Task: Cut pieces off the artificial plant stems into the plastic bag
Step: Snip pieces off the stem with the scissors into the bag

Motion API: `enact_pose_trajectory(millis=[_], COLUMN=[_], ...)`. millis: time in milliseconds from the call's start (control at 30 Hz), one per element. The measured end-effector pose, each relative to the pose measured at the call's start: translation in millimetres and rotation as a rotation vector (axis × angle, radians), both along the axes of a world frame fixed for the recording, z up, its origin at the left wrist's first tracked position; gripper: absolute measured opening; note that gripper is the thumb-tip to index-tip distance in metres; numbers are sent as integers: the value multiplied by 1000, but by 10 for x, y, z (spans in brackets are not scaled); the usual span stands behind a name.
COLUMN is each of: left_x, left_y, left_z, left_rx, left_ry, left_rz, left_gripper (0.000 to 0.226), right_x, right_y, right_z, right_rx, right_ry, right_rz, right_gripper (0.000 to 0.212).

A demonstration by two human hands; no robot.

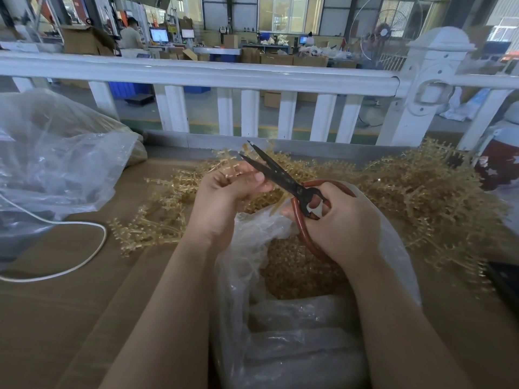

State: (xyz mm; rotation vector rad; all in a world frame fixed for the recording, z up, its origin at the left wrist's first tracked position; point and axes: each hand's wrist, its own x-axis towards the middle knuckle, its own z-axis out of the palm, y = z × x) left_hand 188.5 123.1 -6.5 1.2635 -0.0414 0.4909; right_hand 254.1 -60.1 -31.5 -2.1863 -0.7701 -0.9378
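Artificial plant stem pinched in left hand, above open plastic bag holding cut pieces. Scissors gripped by right hand, blades parted near stem tip. Loose stems heaped on brown table. White railing behind.

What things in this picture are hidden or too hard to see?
- Head view: the stem held by the left hand is mostly covered by its fingers.
- The scissors handle loops are partly hidden by the right hand.
- The bottom of the plastic bag is hidden by both forearms and crumpled plastic.
- The dark object at the right is cut off by the frame edge.
- The big bag at the left: hazy plastic blurs its contents.
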Motion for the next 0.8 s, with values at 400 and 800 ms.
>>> enact_pose_trajectory(millis=[400,800], left_x=[-46,-48], left_y=[-3,-20], left_z=[23,29], left_rx=[-13,19], left_ry=[24,-30], left_rz=[-45,-36], left_gripper=[10,15], right_x=[-9,22], right_y=[6,4], right_z=[20,-10], right_rx=[-15,-100], right_ry=[9,26], right_rz=[10,-81], right_gripper=[50,50])
